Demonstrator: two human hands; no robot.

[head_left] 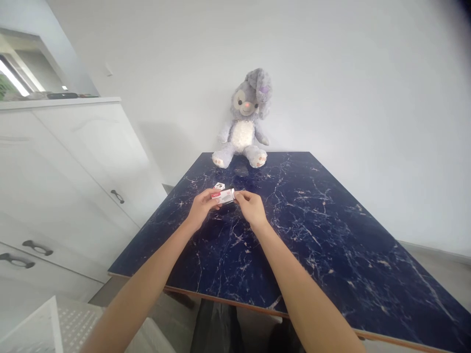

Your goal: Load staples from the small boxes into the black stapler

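Observation:
A small red-and-white cardboard box [222,196] is held just above the dark blue marbled table [312,235]. My left hand [201,206] grips its left end, with the thumb in front and the fingers behind. At the box's right end, the thumb and forefinger of my right hand [251,206] pinch together at what looks like an end flap. Whether anything else is between those fingertips is too small to make out. Just behind the held box is another small white box [220,186] with dark and red print, partly hidden by it.
A grey plush rabbit [243,117] sits at the table's far edge against the white wall. To the left stands a white cabinet [73,171] with dark handles. A white perforated object [55,323] is at the lower left, below the table's front edge.

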